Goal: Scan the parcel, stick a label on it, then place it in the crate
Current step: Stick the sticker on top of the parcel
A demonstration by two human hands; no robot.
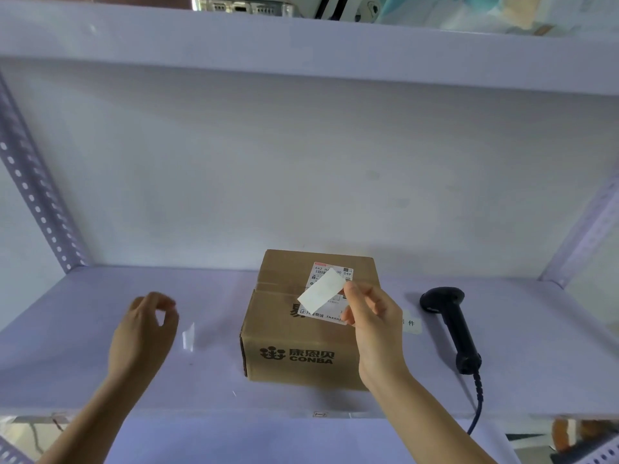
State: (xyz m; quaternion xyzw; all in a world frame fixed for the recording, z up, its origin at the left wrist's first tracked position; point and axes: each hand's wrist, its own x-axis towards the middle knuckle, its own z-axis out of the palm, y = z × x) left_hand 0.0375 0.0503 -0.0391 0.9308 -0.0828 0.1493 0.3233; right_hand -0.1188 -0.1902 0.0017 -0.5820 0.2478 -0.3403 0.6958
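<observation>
2 hands are up over the shelf point(100, 380). The right hand point(371, 326) pinches a white label point(321, 290) above the parcel point(301, 329). Lay it flat on a bare spot and rub it down. The left hand point(144, 329) holds nothing, fingers curled loosely. The brown parcel sits mid-shelf, scanner point(452, 326) beside it.

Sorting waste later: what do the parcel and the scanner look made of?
The parcel looks like matte brown corrugated cardboard: folded flaps and printed ink. The barcode scanner looks like black moulded plastic with a slight sheen, though that is a guess from its look.
</observation>
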